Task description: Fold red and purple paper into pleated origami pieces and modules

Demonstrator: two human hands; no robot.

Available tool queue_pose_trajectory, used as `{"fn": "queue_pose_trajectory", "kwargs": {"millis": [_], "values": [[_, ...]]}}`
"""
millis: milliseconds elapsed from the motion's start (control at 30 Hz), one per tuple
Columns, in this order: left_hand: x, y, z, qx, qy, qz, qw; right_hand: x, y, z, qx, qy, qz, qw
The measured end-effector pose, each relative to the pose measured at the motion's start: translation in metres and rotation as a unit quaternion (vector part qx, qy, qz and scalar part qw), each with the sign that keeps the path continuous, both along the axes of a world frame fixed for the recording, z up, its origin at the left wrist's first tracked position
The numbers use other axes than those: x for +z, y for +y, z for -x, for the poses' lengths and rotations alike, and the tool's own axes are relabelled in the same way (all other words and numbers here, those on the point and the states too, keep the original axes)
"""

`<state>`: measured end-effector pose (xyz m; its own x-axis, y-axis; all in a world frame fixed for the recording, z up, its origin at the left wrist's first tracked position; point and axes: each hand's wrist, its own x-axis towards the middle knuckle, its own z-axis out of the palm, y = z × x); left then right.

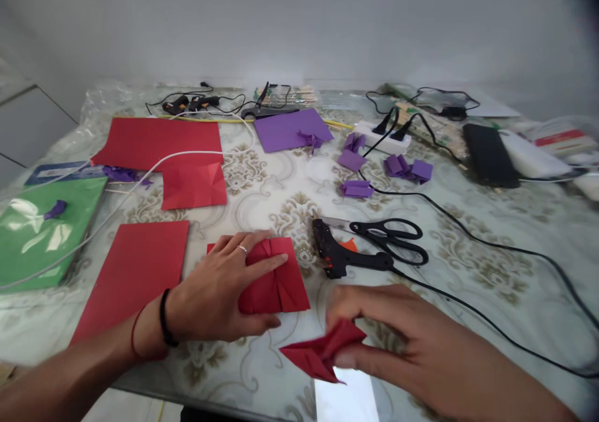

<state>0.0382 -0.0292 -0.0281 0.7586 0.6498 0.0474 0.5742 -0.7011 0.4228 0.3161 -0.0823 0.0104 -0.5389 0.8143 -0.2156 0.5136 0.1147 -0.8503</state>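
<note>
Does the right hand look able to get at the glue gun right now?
Probably yes: the glue gun lies just beyond the right hand, with nothing standing between them, though that hand would likely need to release its folded red paper first.

soft, cool indoor light, a few hard glints, blur at right

even, moderately bright light lies over the glossy cream counter with brown floral pattern (pixel 276 185), where shadows are faint and soft-edged; the plain grey wall (pixel 299 22) brightens at its foot near the middle. white glare streaks the flat green pack in shiny clear plastic (pixel 56 231), and the blank white rectangle at the bottom edge (pixel 346 400) looks washed out. the bare right hand (pixel 384 325) is slightly smeared; the upper right corner darkens, and wide-angle distortion stretches both sides.
</note>
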Motion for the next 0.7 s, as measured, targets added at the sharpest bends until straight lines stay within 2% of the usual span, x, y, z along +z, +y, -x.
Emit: {"fn": "queue_pose_trajectory", "kwargs": {"millis": [67,100,200,300,467,700], "values": [[0.006,0.001,0.005,-0.026,0.007,0.051,0.998,-0.006,-0.003,0.007,-0.079,0.008,-0.018,0.997],[0.009,0.002,0.009,-0.044,0.005,0.077,0.996,-0.01,-0.004,0.01,-0.097,0.009,-0.027,0.995],[0.017,0.009,0.021,-0.075,-0.021,0.125,0.989,-0.021,0.0,0.019,-0.083,-0.02,-0.071,0.994],[0.02,0.015,0.029,-0.084,-0.047,0.101,0.99,-0.026,0.007,0.02,-0.058,-0.057,-0.074,0.994],[0.02,0.02,0.03,-0.079,-0.054,0.08,0.992,-0.025,0.012,0.017,-0.068,-0.104,-0.042,0.991],[0.011,0.018,0.026,-0.075,-0.045,0.049,0.995,-0.009,0.008,0.019,-0.058,-0.083,-0.07,0.992]]}}
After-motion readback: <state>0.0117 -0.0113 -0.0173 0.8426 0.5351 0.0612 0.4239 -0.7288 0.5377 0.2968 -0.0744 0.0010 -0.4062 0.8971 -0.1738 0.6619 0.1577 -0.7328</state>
